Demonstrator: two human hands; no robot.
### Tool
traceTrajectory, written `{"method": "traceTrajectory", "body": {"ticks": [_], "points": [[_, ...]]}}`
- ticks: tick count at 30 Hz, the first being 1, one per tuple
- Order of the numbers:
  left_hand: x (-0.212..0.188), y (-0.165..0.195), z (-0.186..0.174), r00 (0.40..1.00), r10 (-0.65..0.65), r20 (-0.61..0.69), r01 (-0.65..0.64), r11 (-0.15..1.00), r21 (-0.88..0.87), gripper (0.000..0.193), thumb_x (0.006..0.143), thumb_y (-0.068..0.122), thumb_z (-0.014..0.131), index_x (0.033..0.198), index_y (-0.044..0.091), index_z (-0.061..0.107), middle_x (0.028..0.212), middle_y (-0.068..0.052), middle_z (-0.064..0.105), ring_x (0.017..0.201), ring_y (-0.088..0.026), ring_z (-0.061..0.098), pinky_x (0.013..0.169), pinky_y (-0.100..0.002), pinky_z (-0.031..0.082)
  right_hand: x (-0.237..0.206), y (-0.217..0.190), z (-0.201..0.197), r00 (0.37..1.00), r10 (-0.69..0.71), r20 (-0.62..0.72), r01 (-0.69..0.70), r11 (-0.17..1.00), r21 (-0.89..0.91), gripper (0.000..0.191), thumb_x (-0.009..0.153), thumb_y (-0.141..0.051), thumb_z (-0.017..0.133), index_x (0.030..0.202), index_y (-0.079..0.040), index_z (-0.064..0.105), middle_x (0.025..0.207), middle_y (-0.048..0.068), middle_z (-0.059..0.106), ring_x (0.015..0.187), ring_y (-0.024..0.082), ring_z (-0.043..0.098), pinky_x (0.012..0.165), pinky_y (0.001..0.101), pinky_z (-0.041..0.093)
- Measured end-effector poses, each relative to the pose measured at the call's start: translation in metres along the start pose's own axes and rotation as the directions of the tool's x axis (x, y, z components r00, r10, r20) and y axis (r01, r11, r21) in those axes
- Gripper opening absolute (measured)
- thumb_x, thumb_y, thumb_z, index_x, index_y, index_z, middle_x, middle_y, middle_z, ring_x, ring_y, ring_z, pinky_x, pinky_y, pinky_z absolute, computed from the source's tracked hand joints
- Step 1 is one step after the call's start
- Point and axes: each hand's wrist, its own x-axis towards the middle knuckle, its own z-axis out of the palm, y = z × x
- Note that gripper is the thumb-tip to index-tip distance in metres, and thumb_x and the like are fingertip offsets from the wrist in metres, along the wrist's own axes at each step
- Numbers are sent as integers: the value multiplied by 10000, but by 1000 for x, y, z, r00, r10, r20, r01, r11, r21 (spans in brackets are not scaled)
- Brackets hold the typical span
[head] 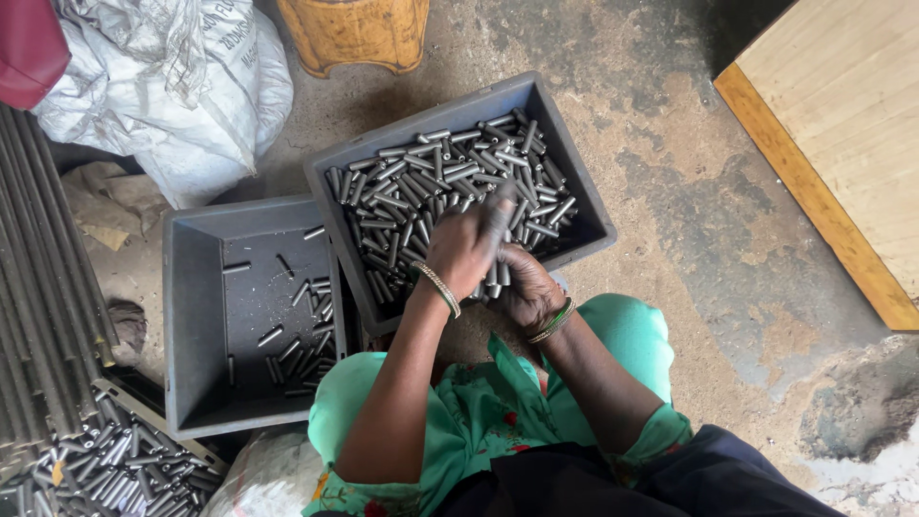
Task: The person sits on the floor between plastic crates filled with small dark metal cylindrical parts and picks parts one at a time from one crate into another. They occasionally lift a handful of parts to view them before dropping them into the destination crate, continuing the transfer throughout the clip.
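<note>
Green-clad knees (pixel 632 335) lowest in view, both forearms reaching forward over near rim of full grey crate (pixel 565 144).

Left hand (pixel 464 251): curled, fingers closed over a bundle of short metal pins (pixel 496 276), held above near edge of that crate. Right hand (pixel 526 290): cupped beneath, supporting same bundle from below. Both hands touching, bangles at each wrist.

Full grey crate: tilted, resting partly on rim of second grey crate (pixel 191 316), packed with loose metal pins (pixel 431 182) in a dense heap.

Second grey crate, left side: thin scatter of pins (pixel 297 349) across floor, most of base bare.

Judged progress: early stage; small share of pins lying in second crate, bulk remaining in full crate.

Surroundings: long dark rods (pixel 38 287) at far left, further pins (pixel 105 469) heaped at lower left, white sack (pixel 182 86) behind, yellow stool (pixel 354 33) at top, wooden board (pixel 842 144) at right.
</note>
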Motion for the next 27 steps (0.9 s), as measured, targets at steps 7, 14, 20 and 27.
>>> {"method": "traceTrajectory", "body": {"ticks": [7, 14, 20, 27], "points": [[-1, -19, 11, 990, -141, -11, -37, -178, -983, 651, 1109, 658, 428, 1376, 80, 568, 1217, -34, 665, 1029, -225, 638, 756, -343, 536, -25, -20, 74, 812, -562, 158, 584, 781, -223, 698, 827, 73, 726, 1408, -156, 414, 1061, 137, 649, 891, 266, 698, 748, 358, 600], [1, -21, 13, 982, -191, -3, -75, -371, -926, 709, 1055, 702, 514, 1334, 56, 599, 1142, -106, 624, 1141, -312, 626, 1056, -472, 530, -16, 14, 99, 601, -767, 227, 713, 385, -586, 900, 722, 83, 832, 1444, -104, 327, 1268, 40, 516, 1200, 192, 560, 1064, 360, 498], [-10, -12, 8, 981, -194, 7, -67, -371, -926, 700, 986, 696, 458, 1405, 141, 537, 1472, -161, 538, 1352, -432, 548, 1143, -582, 450, -16, 19, 89, 570, -765, 300, 775, 380, -505, 991, 810, -19, 881, 1538, -143, 221, 1136, 90, 672, 1081, 208, 659, 1018, 361, 550], [-18, -7, 3, 987, -160, -9, -67, -358, -931, 737, 1017, 672, 423, 1540, 156, 487, 1591, -155, 494, 1411, -373, 513, 1185, -527, 432, -14, 31, 80, 418, -835, 358, 692, 38, -721, 1092, 694, -118, 950, 1534, -84, 253, 1501, 199, 375, 1428, 296, 395, 1221, 433, 348]]}}
